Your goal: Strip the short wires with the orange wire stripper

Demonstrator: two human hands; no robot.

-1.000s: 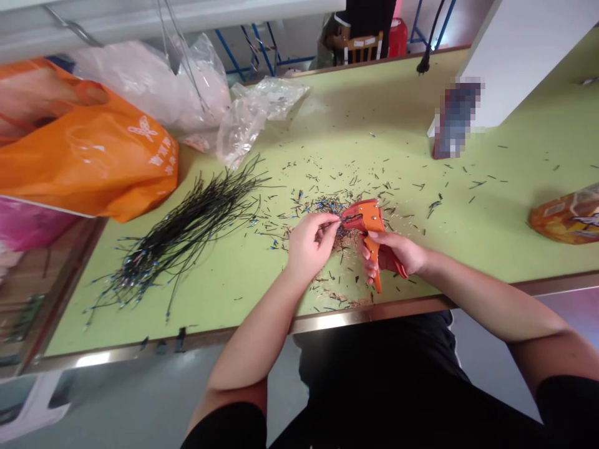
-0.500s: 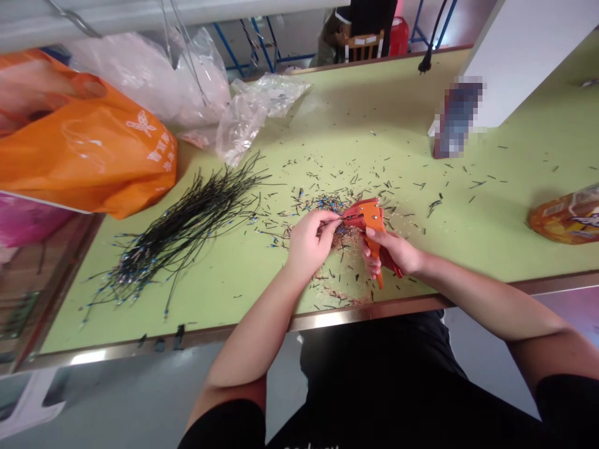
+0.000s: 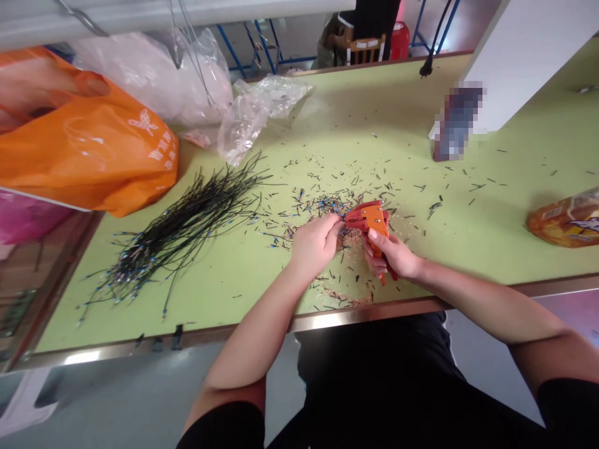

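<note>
I see the right hand point(image 3: 399, 254) grip the orange tool point(image 3: 374, 218), nose pointing left toward the left hand point(image 3: 312, 247), fingertips pinched together (on what, I cannot tell).

The table point(image 3: 468, 237) had a light green top with a metal-trimmed near edge. A bundle of black wires point(image 3: 187, 218) with blue tips lay across its left part. Short black clippings point(image 3: 327, 299) were scattered over the middle, and crumpled clear plastic point(image 3: 243, 125) lay beyond the bundle. An orange-and-clear package point(image 3: 568, 221) rested at the right.
</note>
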